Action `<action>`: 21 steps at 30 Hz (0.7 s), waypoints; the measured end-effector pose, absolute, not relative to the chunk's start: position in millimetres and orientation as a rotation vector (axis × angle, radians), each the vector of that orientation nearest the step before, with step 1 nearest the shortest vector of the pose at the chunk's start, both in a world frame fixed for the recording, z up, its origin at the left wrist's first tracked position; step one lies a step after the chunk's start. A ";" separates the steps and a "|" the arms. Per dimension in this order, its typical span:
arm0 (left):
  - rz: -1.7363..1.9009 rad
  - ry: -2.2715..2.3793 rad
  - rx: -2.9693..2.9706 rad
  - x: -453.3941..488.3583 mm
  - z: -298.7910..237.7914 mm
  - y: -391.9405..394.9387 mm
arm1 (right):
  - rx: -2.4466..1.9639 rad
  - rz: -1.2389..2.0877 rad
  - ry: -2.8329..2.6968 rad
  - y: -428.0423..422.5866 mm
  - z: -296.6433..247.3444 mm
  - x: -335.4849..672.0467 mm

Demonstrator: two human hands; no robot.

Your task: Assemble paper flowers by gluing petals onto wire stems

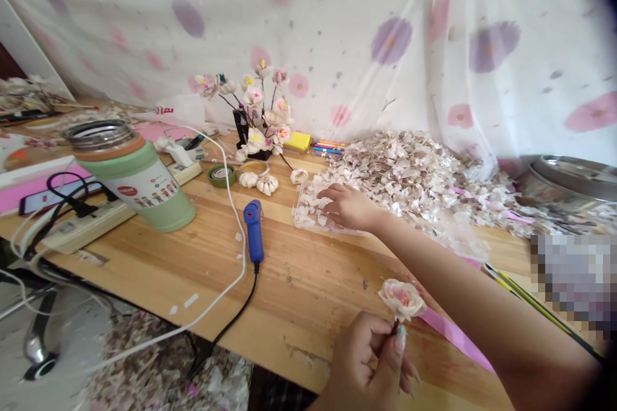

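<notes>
My left hand (pixel 371 359) is at the near edge of the wooden table (pixel 299 282), fingers pinched shut on the short stem of a small cream and pink handmade flower (pixel 402 298), held upright. My right hand (pixel 349 205) reaches forward into a clear shallow tray (pixel 308 218) of pale petal pieces. Its fingers are stretched out and lie on the petals, with nothing visibly gripped. Just behind the tray spreads a large heap of the same petals (pixel 414 173).
A blue glue gun (pixel 253 231) with a black cord lies left of the tray. Further left are a green flask (pixel 135 173) and a power strip (pixel 87 221). A vase of flowers (pixel 255 115), tape roll (pixel 222 175), markers (pixel 328 148) and metal basin (pixel 569 173) stand behind.
</notes>
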State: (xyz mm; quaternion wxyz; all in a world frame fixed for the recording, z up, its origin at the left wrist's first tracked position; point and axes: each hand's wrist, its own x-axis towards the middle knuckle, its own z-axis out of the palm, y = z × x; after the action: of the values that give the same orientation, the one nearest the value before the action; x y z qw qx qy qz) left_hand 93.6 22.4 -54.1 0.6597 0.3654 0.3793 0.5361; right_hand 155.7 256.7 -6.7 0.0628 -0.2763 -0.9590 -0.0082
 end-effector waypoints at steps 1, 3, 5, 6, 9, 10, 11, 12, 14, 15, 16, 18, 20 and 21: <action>1.212 0.863 0.830 93.6 -54.2 22.5 | -0.837 0.000 -2.882 257.1 -6.9 156.4; 1.209 0.868 0.832 93.5 -53.7 22.9 | -0.845 0.063 -2.842 257.9 -7.0 157.6; 1.207 0.870 0.828 93.3 -53.0 23.3 | -0.859 0.143 -2.787 258.6 -6.9 158.0; 1.205 0.868 0.823 93.2 -52.6 23.5 | -0.867 0.192 -2.754 259.1 -6.7 158.0; 1.199 0.862 0.809 93.0 -52.3 23.8 | -0.909 0.360 -2.609 261.2 -5.9 157.8; 1.198 0.862 0.807 93.0 -52.3 23.8 | -0.932 0.422 -2.543 261.8 -5.5 158.2; 1.200 0.864 0.805 93.0 -52.3 23.8 | -0.960 0.487 -2.471 262.0 -4.8 159.0; 1.205 0.868 0.802 92.9 -52.3 23.7 | -0.991 0.552 -2.397 261.5 -3.8 160.4; 1.221 0.875 0.788 92.6 -51.8 23.9 | -1.052 0.677 -2.252 257.7 -0.5 165.9; 1.233 0.877 0.774 92.1 -51.4 24.1 | -1.079 0.731 -2.191 254.0 1.9 170.0; 1.247 0.880 0.757 91.6 -51.0 24.6 | -1.100 0.772 -2.145 249.1 5.0 175.0; 1.284 0.874 0.722 90.4 -50.4 26.0 | -1.131 0.892 -2.033 236.3 12.8 186.7; 1.332 0.870 0.690 89.4 -50.6 28.0 | -1.151 1.065 -1.859 221.9 21.7 199.0; 1.359 0.868 0.682 89.1 -50.8 29.2 | -1.156 1.150 -1.763 215.0 25.9 204.8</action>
State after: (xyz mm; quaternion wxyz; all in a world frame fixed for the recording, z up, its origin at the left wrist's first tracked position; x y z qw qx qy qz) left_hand 89.1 29.2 -50.8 0.6406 0.2993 0.3807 0.5959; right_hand 204.8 215.0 25.9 0.3618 -0.4487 -0.6845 0.4463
